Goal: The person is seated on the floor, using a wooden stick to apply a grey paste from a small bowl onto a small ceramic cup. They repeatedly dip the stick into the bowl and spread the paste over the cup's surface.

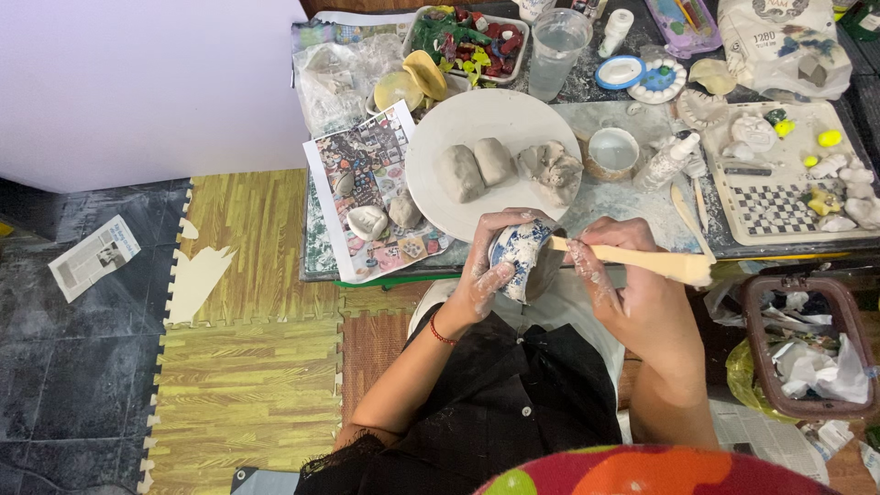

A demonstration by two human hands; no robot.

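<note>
A blue-and-white patterned cup [519, 252] is being worked with a wooden tool [642, 263] at the counter [632, 197] edge.

The cup is being gripped by the closed fingers of the left hand [486, 270], just below a white plate [431, 156] bearing clay lumps [477, 170]; the tool is being pinched by the right hand [632, 289], its tip being pressed against the cup.

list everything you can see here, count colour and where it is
blue-and-white patterned ceramic cup: 1, held at table's front edge
flat wooden modelling tool: 1, tan, tip at cup
round white plate: 1, table centre
grey clay lumps: 3, on plate
clear plastic cup: 1, behind plate
checkered tray: 1, table right
brown waste bin: 1, floor right
left hand: 1, clay-smeared, gripping cup
right hand: 1, clay-smeared, holding tool
</note>
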